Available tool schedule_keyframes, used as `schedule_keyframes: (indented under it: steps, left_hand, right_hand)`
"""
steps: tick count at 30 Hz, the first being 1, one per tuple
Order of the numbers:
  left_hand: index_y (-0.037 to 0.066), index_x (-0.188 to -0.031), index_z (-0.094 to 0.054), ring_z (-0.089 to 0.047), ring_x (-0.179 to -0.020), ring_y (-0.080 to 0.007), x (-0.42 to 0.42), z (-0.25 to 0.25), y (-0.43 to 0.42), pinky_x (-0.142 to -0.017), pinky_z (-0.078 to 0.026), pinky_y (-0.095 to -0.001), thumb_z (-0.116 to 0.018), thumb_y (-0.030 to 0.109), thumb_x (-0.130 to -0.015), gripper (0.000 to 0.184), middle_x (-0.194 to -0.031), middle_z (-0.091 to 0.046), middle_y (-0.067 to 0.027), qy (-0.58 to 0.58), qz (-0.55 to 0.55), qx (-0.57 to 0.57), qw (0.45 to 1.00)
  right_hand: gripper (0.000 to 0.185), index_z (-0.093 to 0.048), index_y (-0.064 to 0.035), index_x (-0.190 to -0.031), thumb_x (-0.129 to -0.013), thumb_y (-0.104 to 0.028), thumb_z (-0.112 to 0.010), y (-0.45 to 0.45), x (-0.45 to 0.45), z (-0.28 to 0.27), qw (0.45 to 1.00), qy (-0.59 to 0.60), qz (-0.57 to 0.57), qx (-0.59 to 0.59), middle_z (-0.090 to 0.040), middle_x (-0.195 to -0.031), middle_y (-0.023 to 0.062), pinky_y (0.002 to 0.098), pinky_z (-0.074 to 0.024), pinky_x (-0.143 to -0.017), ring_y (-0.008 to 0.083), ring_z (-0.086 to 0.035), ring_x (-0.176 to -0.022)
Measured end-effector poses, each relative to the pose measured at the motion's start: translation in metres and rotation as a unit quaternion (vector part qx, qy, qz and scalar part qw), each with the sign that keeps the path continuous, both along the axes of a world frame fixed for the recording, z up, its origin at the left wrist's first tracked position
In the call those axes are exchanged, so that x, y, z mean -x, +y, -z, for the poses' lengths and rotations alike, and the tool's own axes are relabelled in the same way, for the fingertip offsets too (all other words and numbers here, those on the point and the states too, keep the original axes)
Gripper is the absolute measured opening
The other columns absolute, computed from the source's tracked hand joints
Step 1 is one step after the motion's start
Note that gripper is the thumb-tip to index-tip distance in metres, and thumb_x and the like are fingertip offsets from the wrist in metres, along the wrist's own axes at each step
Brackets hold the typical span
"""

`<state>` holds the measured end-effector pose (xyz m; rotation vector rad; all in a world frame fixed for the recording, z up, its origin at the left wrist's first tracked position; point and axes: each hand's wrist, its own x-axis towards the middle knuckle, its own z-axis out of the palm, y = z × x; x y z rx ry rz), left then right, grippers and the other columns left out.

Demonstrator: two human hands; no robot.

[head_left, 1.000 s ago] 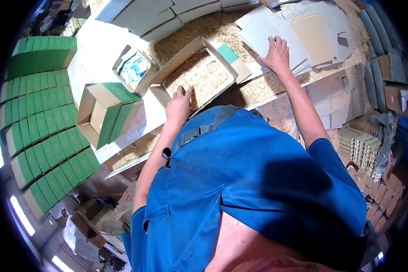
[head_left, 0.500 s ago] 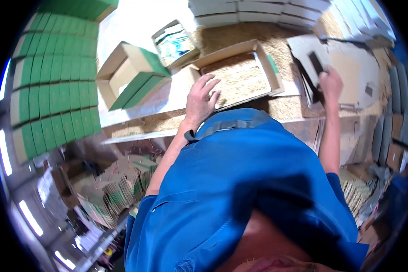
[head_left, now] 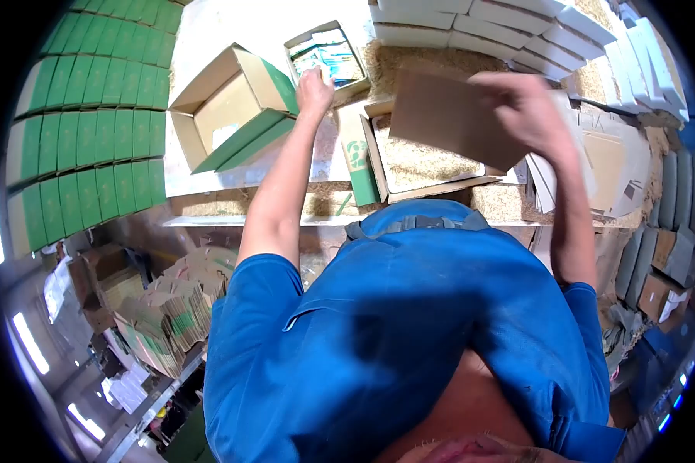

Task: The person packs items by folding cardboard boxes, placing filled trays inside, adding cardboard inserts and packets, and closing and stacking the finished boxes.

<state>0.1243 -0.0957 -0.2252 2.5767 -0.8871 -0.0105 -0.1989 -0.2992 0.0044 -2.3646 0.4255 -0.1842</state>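
Observation:
My right hand (head_left: 521, 112) grips a brown cardboard sheet (head_left: 440, 116) by its right side, holding it tilted over an open carton (head_left: 361, 158) with a green printed flap. Pale wood shavings (head_left: 425, 162) fill that carton, partly hidden under the sheet. Out to the left, my left hand (head_left: 315, 92) reaches to the near edge of a small cardboard box (head_left: 352, 90). Its fingers are slightly apart and touch the blue-and-white packets (head_left: 328, 54) inside; I see nothing clearly held in them.
An open green carton (head_left: 262, 147) stands left of my left forearm. Green boxes (head_left: 93, 131) are stacked far left, white boxes (head_left: 486, 31) at the back right. Flat cardboard pieces (head_left: 614, 166) lie at right. Shavings (head_left: 510, 202) cover parts of the bench.
My left hand has moved from the shavings-filled carton to the box of packets. My right hand has brought a brown sheet leftward from the cardboard pile, and the carton's green flap now shows.

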Motion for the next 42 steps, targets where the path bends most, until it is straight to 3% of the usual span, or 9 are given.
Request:
schedule_keyframes:
  steps: [7,15,20,23,25,28,35,39,42]
  left_hand:
    - [0.005,-0.101,-0.072,-0.061,-0.102,-0.0353,-0.025,0.013,-0.006,-0.089,-0.05,-0.0423,-0.077,0.022,-0.077,0.031,-0.103,-0.063,-0.02,0.016,0.027,-0.067,0.997]
    - [0.006,-0.088,-0.076,-0.068,-0.081,-0.0362,-0.017,-0.005,0.003,-0.078,-0.053,-0.0419,-0.065,0.012,-0.083,0.013,-0.087,-0.07,-0.0198,0.044,-0.072,0.107,0.991]
    - [0.0,-0.088,-0.073,-0.067,-0.07,-0.0184,0.003,-0.036,0.013,-0.068,-0.052,-0.0299,-0.073,0.008,-0.079,0.012,-0.077,-0.071,-0.0123,0.129,-0.143,0.28,0.941]
    - [-0.004,-0.089,-0.071,-0.065,-0.07,-0.0134,0.03,-0.057,0.021,-0.064,-0.05,-0.0249,-0.075,0.005,-0.079,0.014,-0.077,-0.069,-0.0077,0.265,-0.142,0.404,0.864]
    - [-0.003,-0.095,-0.067,-0.063,-0.071,-0.0098,0.047,-0.069,0.024,-0.062,-0.05,-0.0221,-0.077,0.004,-0.08,0.019,-0.083,-0.069,-0.0069,0.311,-0.143,0.422,0.839]
    - [0.002,-0.097,-0.06,-0.064,-0.071,-0.0105,0.088,-0.095,0.026,-0.061,-0.054,-0.0252,-0.078,0.005,-0.081,0.025,-0.086,-0.068,-0.0056,0.442,-0.129,0.454,0.763]
    - [-0.001,-0.122,-0.058,-0.064,-0.072,-0.0093,0.174,-0.114,0.012,-0.063,-0.054,-0.0221,-0.064,-0.002,-0.087,0.036,-0.086,-0.07,-0.0078,0.47,-0.003,0.329,0.819]
    - [0.01,-0.139,-0.05,-0.067,-0.101,-0.0268,0.201,-0.093,0.005,-0.089,-0.054,-0.0368,-0.062,-0.005,-0.082,0.059,-0.115,-0.066,-0.0162,0.154,0.124,0.028,0.98]
    - [0.013,-0.142,-0.046,-0.051,-0.127,-0.0338,0.201,-0.104,0.023,-0.105,-0.044,-0.0417,-0.061,-0.007,-0.081,0.066,-0.142,-0.047,-0.0179,0.036,0.177,0.085,0.98]
  right_hand:
    - [0.034,-0.071,-0.0041,-0.109,-0.076,0.0,-0.063,0.021,-0.069,0.068,0.974,0.161,-0.14,0.077,-0.071,-0.096,0.0183,0.0396,-0.0542,-0.083,0.0339,-0.068,-0.092]
    - [0.022,-0.07,0.0011,-0.093,-0.072,-0.002,-0.063,0.003,-0.103,0.073,0.96,0.199,-0.198,-0.022,-0.069,-0.087,0.02,0.0392,-0.0523,-0.076,0.0324,-0.068,-0.084]
    - [0.015,-0.071,-0.0003,-0.086,-0.076,-0.004,-0.06,0.026,-0.092,0.13,0.944,0.252,-0.154,0.148,-0.07,-0.092,0.0223,0.0443,-0.0561,-0.079,0.0355,-0.069,-0.09]
    - [0.032,-0.061,-0.002,-0.107,-0.075,-0.006,-0.062,0.048,-0.052,0.176,0.956,0.091,-0.107,0.257,-0.066,-0.098,0.016,0.0431,-0.0464,-0.098,0.0341,-0.063,-0.099]
    - [0.043,-0.054,-0.0026,-0.12,-0.077,-0.007,-0.061,0.062,-0.044,0.182,0.953,0.141,-0.086,0.253,-0.06,-0.108,0.0141,0.0491,-0.0371,-0.106,0.0326,-0.056,-0.109]
    - [0.084,-0.042,-0.0069,-0.14,-0.067,-0.014,-0.082,0.072,-0.033,0.189,0.958,0.117,-0.028,0.261,-0.047,-0.135,0.0183,0.0582,-0.0309,-0.108,0.0356,-0.041,-0.13]
    - [0.043,-0.062,-0.0071,-0.123,-0.083,-0.017,-0.072,0.058,0.012,0.142,0.991,0.093,0.083,0.05,-0.045,-0.144,0.014,0.0427,-0.0384,-0.112,0.0291,-0.044,-0.134]
    - [0.025,-0.071,-0.0128,-0.108,-0.083,-0.013,-0.071,0.04,0.047,0.132,0.98,-0.078,0.18,-0.026,-0.06,-0.132,0.0064,0.0385,-0.0435,-0.108,0.0254,-0.056,-0.122]
    - [0.021,-0.072,-0.0133,-0.105,-0.084,-0.013,-0.07,0.021,0.066,0.135,0.957,-0.092,0.266,-0.071,-0.062,-0.13,0.0063,0.0358,-0.052,-0.097,0.0212,-0.063,-0.111]
